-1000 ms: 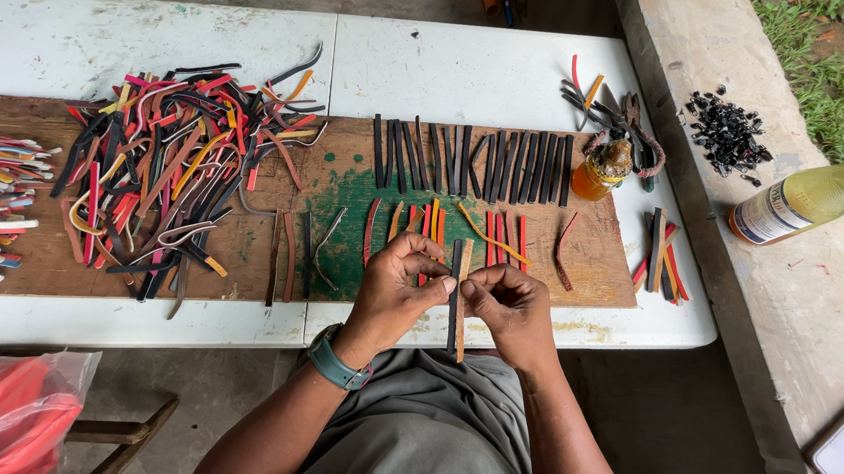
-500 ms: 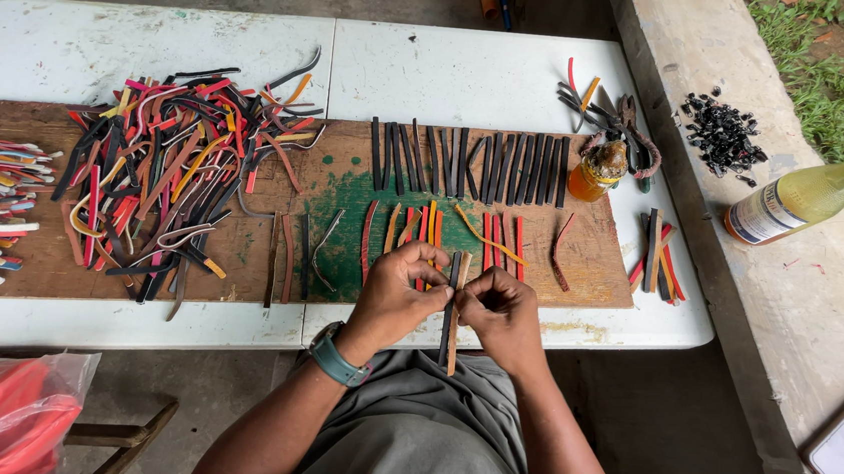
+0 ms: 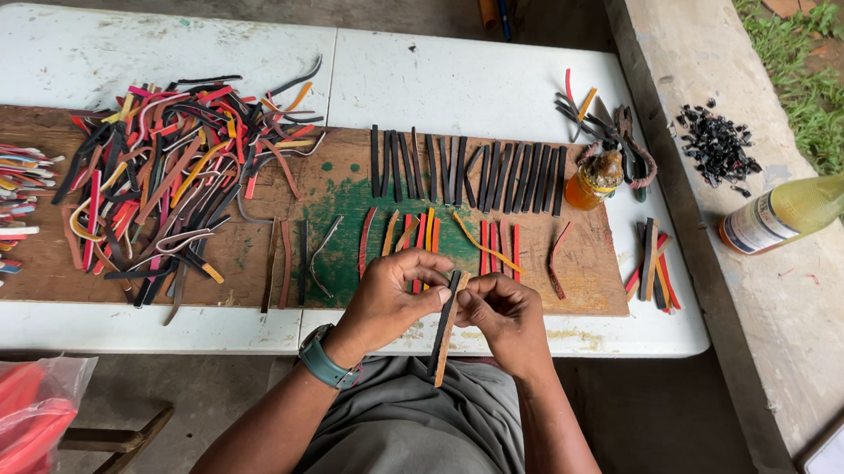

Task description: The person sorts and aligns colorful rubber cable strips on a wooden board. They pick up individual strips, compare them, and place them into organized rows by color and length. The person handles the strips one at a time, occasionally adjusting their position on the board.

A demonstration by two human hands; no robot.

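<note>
The grip is a two-handed pinch: the left hand (image 3: 392, 300) and the right hand (image 3: 501, 313) meet fingertip to fingertip and clench the upper end of a pair of thin strips (image 3: 445, 329), one black and one tan, lying against each other. The strips hang down from the grip toward the person's lap, past the near edge of the white counter (image 3: 454, 79). A teal wristwatch (image 3: 324, 360) sits on the left wrist.

Just beyond the grip, on a worn wooden board (image 3: 580, 270) with a green patch, lie short red and orange strips (image 3: 432, 233); farther beyond them is a neat row of black strips (image 3: 467, 170). Beyond and to the right of the grip stands a small amber bottle (image 3: 594, 178). Well to the left of the grip sprawls a tangled heap of mixed-colour strips (image 3: 176, 173).
</note>
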